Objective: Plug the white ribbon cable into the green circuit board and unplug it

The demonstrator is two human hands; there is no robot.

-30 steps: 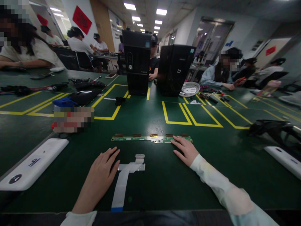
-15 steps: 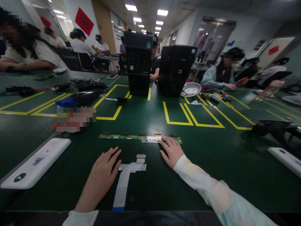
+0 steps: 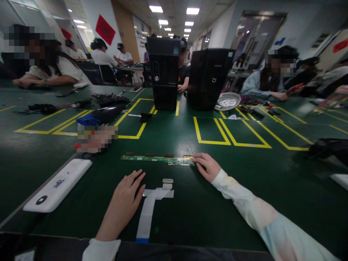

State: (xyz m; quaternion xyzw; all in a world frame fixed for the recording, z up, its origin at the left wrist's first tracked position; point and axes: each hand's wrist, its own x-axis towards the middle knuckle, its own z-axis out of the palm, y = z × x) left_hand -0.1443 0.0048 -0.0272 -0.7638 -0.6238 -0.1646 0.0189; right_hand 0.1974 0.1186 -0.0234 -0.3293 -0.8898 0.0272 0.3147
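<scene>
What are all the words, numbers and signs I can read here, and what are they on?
"91" or, upside down, "16": dark marks on the white device; not certain which.
"Q"-like logo: on the right black tower; its other print is too small to read.
Left black tower: small lettering, too blurred.
Red wall signs: too blurred.
Green circuit board: labels too small.

- The room is dim overall; white ceiling panels (image 3: 193,11) shine from above and behind the scene, nearly blown out.
- Pale, diffuse glare lies on the green tabletop (image 3: 217,203) just beyond the circuit board (image 3: 144,158).
- Black computer towers (image 3: 164,81) sink into shadow, losing detail.
- Wide-angle distortion tilts the glass doors (image 3: 261,40); the outer edges look smeared.
- Blocky pixelation masks several patches.
- The bottom edge darkens almost to black.
</scene>
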